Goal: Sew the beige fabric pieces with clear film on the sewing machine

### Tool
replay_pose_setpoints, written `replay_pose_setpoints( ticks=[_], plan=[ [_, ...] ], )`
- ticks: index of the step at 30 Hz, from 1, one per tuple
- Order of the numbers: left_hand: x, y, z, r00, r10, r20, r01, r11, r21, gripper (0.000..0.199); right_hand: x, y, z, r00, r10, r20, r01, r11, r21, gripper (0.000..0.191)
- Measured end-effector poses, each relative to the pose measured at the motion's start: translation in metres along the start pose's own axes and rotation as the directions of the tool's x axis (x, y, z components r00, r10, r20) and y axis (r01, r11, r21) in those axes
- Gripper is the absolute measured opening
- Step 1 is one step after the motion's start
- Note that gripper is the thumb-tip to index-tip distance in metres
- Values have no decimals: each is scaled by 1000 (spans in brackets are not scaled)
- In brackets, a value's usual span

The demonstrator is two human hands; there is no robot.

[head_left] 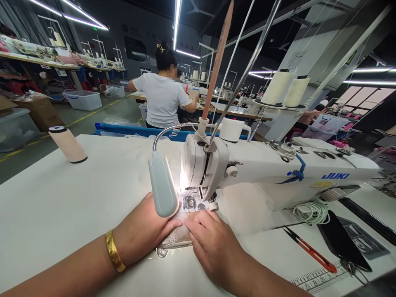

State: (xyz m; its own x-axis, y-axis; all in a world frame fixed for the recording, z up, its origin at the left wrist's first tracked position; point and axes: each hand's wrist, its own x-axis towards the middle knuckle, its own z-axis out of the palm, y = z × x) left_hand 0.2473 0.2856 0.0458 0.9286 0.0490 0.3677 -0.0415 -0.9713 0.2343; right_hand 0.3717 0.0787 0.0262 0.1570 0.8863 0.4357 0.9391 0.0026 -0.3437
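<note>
A small piece of sheer, glittery lace fabric (175, 238) lies under the front of the white sewing machine (247, 163), close to its presser foot. My right hand (213, 243) is closed on the fabric's right side, fingers curled and pinched at its edge. On the left side, my left hand (139, 227), with a gold bracelet at the wrist, holds the fabric with its thumb pressed along it. The grey lamp head (163, 185) hides most of that hand's fingers. A clear, shiny bit (161, 251) sticks out at the fabric's near edge.
A thread cone (68, 144) stands at the table's far left. To the right lie red thread snips (311, 249), a black phone-like slab (343, 241) and a coil of pale cord (311, 212). A white mug (232, 130) is behind the machine head. A co-worker (163, 90) sits ahead.
</note>
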Motion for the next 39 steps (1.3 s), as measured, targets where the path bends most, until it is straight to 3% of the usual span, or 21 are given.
replay_pose_setpoints(
  ticks=[6,17,26,39],
  plan=[
    [-6,-8,16,990,58,-131,-57,998,13,45,-1,0,1,1000,-2,-7,2,1000,-18,36],
    [-4,-16,18,997,42,-60,-47,995,-84,37,1,-1,0,1000,-6,-18,6,1000,-31,31],
    [-10,-15,24,994,33,-102,-38,998,-44,39,0,-1,3,1000,1,-20,-2,999,-39,33],
    [-11,1,9,996,81,-33,-80,997,23,30,-1,-5,-3,998,-54,-16,54,999,-1,27]
  ],
)
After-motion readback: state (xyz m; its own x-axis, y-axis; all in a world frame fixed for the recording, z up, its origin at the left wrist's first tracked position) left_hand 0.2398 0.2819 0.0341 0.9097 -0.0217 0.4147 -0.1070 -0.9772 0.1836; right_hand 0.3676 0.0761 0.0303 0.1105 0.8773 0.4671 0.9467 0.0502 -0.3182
